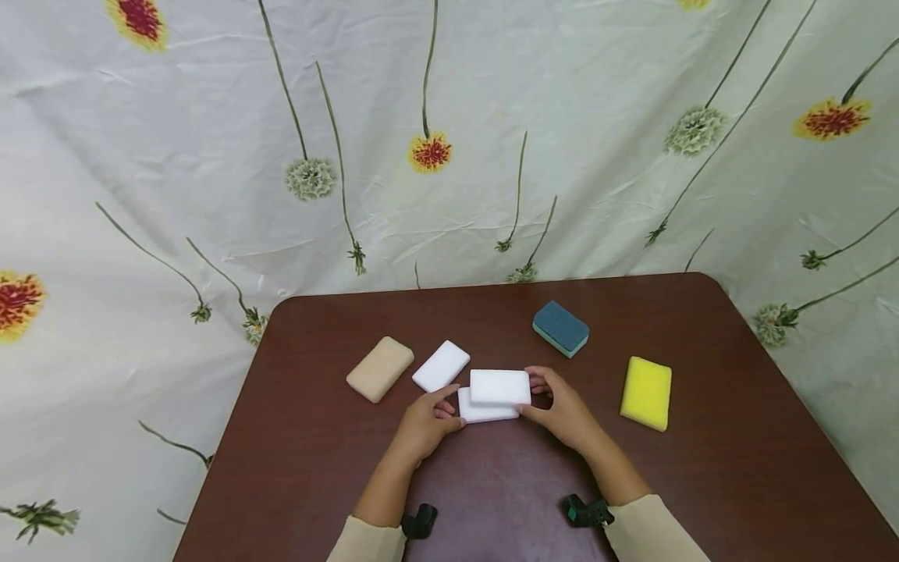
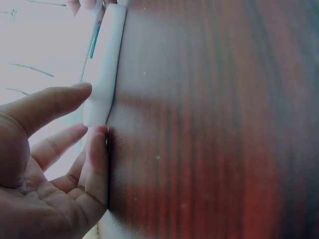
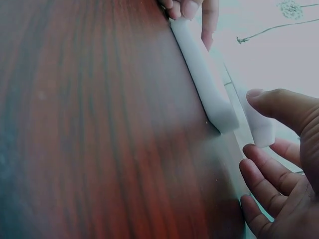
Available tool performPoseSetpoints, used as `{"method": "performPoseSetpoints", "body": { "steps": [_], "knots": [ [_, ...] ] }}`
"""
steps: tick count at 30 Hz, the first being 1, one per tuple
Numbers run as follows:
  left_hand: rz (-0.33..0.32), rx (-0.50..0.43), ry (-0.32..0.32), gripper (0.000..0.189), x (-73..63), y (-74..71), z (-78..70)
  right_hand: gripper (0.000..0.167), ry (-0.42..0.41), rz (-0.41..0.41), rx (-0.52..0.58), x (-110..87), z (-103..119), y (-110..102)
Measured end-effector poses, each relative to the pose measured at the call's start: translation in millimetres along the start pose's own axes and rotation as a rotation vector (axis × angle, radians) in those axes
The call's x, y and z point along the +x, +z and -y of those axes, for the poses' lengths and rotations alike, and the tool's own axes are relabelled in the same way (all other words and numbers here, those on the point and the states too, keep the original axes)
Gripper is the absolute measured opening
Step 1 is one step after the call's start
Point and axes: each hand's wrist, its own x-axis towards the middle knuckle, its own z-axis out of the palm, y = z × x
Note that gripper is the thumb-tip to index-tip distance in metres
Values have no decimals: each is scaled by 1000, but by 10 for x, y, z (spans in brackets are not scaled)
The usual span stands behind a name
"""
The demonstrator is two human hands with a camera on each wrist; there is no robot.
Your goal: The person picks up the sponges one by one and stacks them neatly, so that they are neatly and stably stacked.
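Observation:
Two white sponge-like blocks overlap in the middle of the table in the head view. The lower white block (image 1: 488, 414) lies flat, and my left hand (image 1: 424, 426) holds its left end between thumb and fingers. Behind and over it, an upper white block (image 1: 500, 385) is held by my right hand (image 1: 566, 411) at its right end. The right wrist view has this upper block (image 3: 259, 128) raised off the tabletop, thumb at its near side and fingertips at its end. Along the left wrist view, the lower block (image 2: 103, 67) rests on the wood.
A third white block (image 1: 441, 366) and a beige sponge (image 1: 380, 369) lie to the left. At the back is a blue sponge (image 1: 560, 328); a yellow sponge (image 1: 646, 393) sits to the right. The brown table (image 1: 737, 468) meets a flowered cloth (image 1: 597, 78) behind.

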Motion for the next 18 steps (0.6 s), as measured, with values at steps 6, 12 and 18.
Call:
{"method": "performPoseSetpoints", "body": {
  "steps": [6, 12, 18],
  "knots": [
    [-3, -7, -6, 64, -4, 8, -2, 63, 12, 8, -29, -4, 23, 34],
    [-5, 4, -2, 63, -9, 4, -19, 64, 5, 16, -51, -8, 62, 63],
    [-4, 11, -1, 63, -10, -4, -26, 64, -32, 17, -69, -12, 76, 90]
  ]
}}
